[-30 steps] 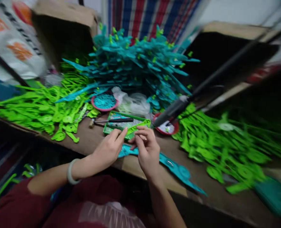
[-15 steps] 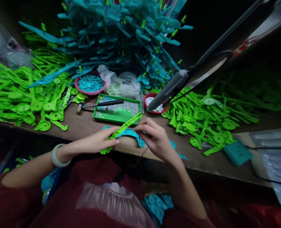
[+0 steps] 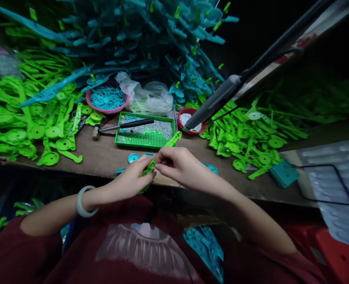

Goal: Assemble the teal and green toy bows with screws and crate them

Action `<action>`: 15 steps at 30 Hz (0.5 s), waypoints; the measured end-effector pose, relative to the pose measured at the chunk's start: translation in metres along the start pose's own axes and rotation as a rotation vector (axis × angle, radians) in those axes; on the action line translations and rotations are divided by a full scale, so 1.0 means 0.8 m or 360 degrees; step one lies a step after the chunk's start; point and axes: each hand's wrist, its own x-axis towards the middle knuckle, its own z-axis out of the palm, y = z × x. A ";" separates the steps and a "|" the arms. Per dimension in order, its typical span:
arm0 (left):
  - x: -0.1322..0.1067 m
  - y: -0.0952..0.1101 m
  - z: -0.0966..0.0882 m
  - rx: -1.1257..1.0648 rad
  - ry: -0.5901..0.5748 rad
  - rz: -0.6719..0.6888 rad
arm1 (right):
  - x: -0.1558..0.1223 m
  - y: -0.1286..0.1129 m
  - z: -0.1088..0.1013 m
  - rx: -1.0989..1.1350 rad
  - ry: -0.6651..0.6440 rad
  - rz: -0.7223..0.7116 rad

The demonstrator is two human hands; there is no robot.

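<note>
My left hand (image 3: 133, 180) and my right hand (image 3: 179, 165) meet over the near edge of the brown table (image 3: 103, 156). Both pinch a long bright green plastic part (image 3: 174, 139) that slants up to the right from between my fingers. Its lower end is hidden by my left hand. A teal plastic part (image 3: 133, 158) lies on the table just under my hands. Behind them stands a green tray (image 3: 146, 135) of tiny silver pieces, with a small hammer (image 3: 119, 126) resting across it.
Heaps of green parts (image 3: 23, 118) lie left and green parts (image 3: 245, 138) right; a big pile of teal parts (image 3: 145, 39) rises at the back. A pink bowl (image 3: 106, 99), a plastic bag (image 3: 147, 96), a red dish (image 3: 190, 120), a grey tool (image 3: 216, 100) on a black arm.
The view has tipped down and steadied. My hands came closer together on the green part; the right hand slid down it towards the left hand.
</note>
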 end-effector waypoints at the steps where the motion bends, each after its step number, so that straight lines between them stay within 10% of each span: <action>1: -0.001 -0.001 0.003 -0.0086 0.0047 -0.0036 | 0.002 -0.002 0.002 0.0018 0.0010 0.0055; 8: -0.005 0.001 0.025 -0.1534 0.0259 -0.0472 | -0.002 -0.005 0.026 0.0775 0.0316 0.0301; 15: -0.006 -0.002 0.027 -0.1641 0.0256 -0.0481 | -0.001 0.007 0.047 0.1032 0.0273 0.0410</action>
